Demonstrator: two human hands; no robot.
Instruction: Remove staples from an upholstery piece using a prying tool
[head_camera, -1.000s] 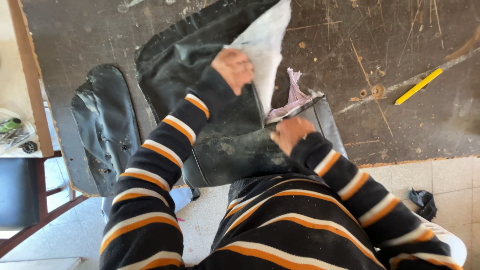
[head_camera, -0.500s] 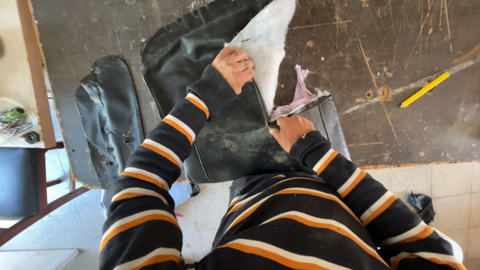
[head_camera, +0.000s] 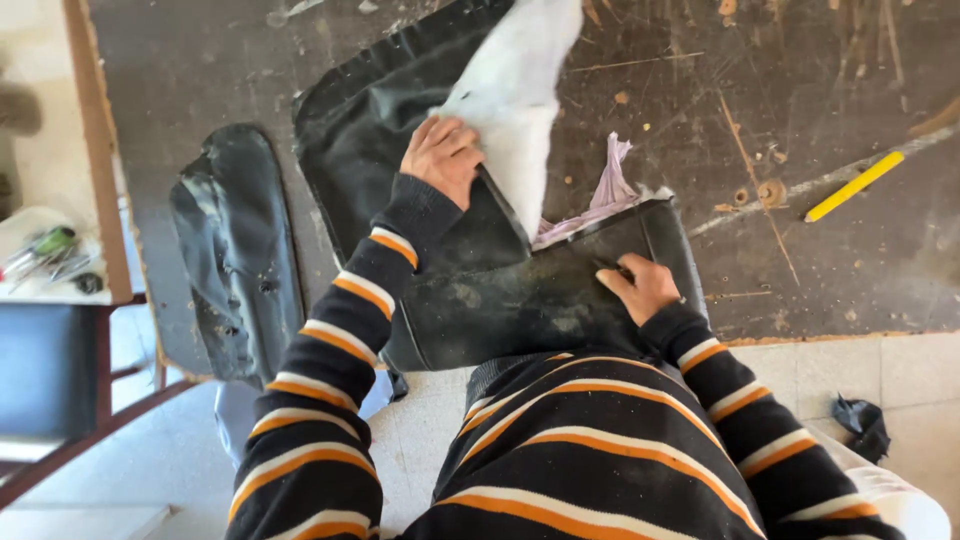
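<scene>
Our left hand clamps the white lining at twelve o'clock, while our right hand, fingers together, presses the black cover; a hard pull could tear it

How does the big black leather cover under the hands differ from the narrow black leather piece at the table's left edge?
The big black leather cover is wide, with a flap folded back to show white lining; the narrow black leather piece is slim and shows only black. The left hand and right hand work the cover; the narrow piece lies untouched. Both are dark, creased and rest on the worn table.
</scene>
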